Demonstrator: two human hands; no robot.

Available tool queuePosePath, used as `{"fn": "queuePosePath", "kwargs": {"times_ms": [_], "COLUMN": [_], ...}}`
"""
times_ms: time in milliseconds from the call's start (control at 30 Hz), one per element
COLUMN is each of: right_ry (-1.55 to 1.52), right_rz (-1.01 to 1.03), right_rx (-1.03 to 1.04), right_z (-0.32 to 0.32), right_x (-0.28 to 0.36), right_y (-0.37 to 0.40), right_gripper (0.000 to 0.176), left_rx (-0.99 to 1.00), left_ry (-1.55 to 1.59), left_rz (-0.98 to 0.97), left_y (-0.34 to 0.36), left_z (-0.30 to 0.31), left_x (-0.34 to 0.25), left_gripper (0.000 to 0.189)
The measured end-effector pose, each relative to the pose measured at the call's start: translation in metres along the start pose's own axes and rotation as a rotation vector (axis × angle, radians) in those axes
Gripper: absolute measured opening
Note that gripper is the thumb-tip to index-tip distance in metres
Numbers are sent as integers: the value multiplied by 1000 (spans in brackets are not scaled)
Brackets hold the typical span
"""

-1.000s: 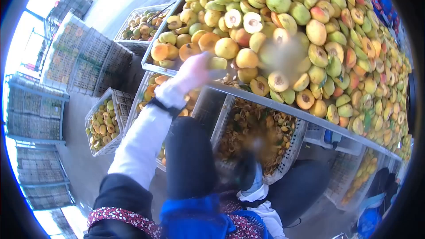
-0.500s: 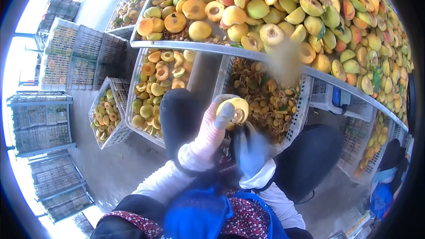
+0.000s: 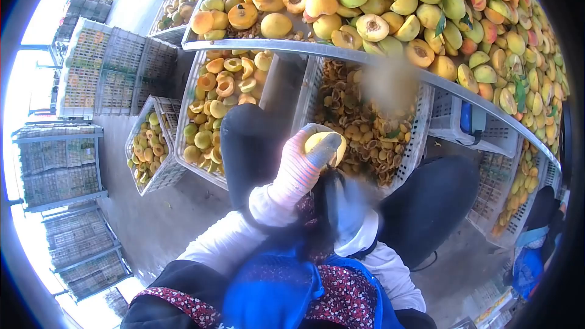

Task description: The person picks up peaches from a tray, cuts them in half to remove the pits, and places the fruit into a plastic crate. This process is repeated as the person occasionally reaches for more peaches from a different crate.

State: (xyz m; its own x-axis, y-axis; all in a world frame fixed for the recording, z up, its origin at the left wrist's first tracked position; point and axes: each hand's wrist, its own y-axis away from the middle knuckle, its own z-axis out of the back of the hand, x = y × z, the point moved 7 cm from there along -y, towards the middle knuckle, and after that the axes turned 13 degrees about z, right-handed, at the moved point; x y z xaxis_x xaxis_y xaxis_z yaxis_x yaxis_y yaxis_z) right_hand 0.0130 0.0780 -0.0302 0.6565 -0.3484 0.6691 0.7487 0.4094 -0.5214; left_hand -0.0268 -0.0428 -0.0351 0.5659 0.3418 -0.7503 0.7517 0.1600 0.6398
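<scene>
My left hand [image 3: 308,153], in a striped grey-tipped glove, is closed around a yellow peach half [image 3: 323,145], its thumb lying across the fruit. Most of the cut face is turned out of sight. Just below and right, my right hand [image 3: 352,207], in a pale blue-grey glove, is blurred by motion. Its fingers look curled around something dark, too smeared to make out, close to the peach half. Under both hands stands a white crate [image 3: 409,161] of brown-yellow pits and scraps [image 3: 359,131]. Many cut peaches [image 3: 420,52] lie on the metal-edged table [image 3: 274,47] ahead.
A crate of peach halves [image 3: 216,94] stands left of my knees, with another fruit crate [image 3: 152,146] farther left. Stacked crates [image 3: 116,70] line the left side. At right are more crates [image 3: 487,183] and part of another person [image 3: 530,256].
The peach half has turned in my left hand, so its cut face and pit hollow no longer show. My thumb now lies across it. The view has shifted slightly.
</scene>
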Motion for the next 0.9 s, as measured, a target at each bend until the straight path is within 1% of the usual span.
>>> {"fn": "queuePosePath", "kwargs": {"times_ms": [33, 100, 167, 233, 333, 433, 567, 600, 700, 733, 800, 867, 900], "right_ry": [16, -179, -268, -250, -232, -159, -313, -329, -257, -180, 1, 183, 261], "right_rz": [-1, -293, -425, -414, -436, -448, -359, -337, -320, -321, -318, -138, 36], "right_rx": [-30, 27, 69, 65, -22, 142, 155, 172, 143, 130, 118, 118, 117], "right_z": [2, -5, -11, -10, 0, -4, -11, -16, -22, -24, -31, -28, -22], "right_x": [2, -8, -13, -13, -7, -9, -6, -5, 2, 3, 1, 5, 6], "right_y": [-2, -2, -2, -6, -11, -10, -10, -4, 7, 12, 25, 24, 19], "right_gripper": [29, 31, 33, 33, 33, 34, 33, 32, 27, 26, 25, 26, 27], "left_rx": [9, -20, -53, -78, -64, 11, 70, 5, -58, -83, -88, -82, -72], "left_ry": [-4, 29, 74, 125, 136, -14, -151, -141, 20, 67, 53, 85, 107], "left_rz": [23, 3, -41, -102, -102, 106, 229, 228, 122, 49, 3, -38, -47], "left_y": [-1, 4, 9, 14, 18, 14, 15, 13, 14, 10, 7, 4, 3], "left_z": [0, -3, -2, -1, 1, 10, 18, 18, 8, 8, 6, 8, 9], "left_x": [2, -4, -9, -11, -12, -10, -12, -11, -8, -2, 2, 8, 10], "left_gripper": [28, 28, 28, 29, 31, 32, 34, 29, 28, 27, 27, 28, 28]}}
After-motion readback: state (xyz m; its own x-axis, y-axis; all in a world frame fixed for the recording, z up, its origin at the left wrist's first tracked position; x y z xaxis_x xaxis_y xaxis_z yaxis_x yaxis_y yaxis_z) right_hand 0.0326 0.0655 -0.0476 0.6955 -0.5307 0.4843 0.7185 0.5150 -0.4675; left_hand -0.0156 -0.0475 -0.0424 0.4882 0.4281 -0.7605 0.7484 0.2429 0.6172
